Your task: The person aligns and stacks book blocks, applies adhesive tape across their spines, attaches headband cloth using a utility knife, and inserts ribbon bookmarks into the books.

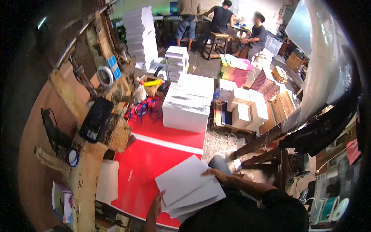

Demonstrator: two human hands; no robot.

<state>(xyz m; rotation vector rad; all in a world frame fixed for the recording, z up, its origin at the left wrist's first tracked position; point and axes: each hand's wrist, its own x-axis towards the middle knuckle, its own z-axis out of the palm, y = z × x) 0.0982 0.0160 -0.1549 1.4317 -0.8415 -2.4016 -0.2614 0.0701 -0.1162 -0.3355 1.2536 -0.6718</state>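
Several white paper sheets point(184, 181), fanned unevenly, are held in front of my body over the near edge of a red tabletop point(143, 174). My right hand point(216, 174) grips them at their upper right edge, thumb and fingers closed on the paper. At the lower left edge, my left hand point(157, 199) pinches the same sheets, its thumb showing on top. The lower sheets stick out toward the right and the bottom. Farther back on the red surface stands a tall white paper stack point(187, 104).
Left lies a wooden beam frame with a dark phone-like device point(96, 119) and a tape roll point(105, 76). A white stack point(107, 179) sits at the table's left edge. Paper blocks point(247, 108) stand to the right. Three people point(222, 19) are at the back.
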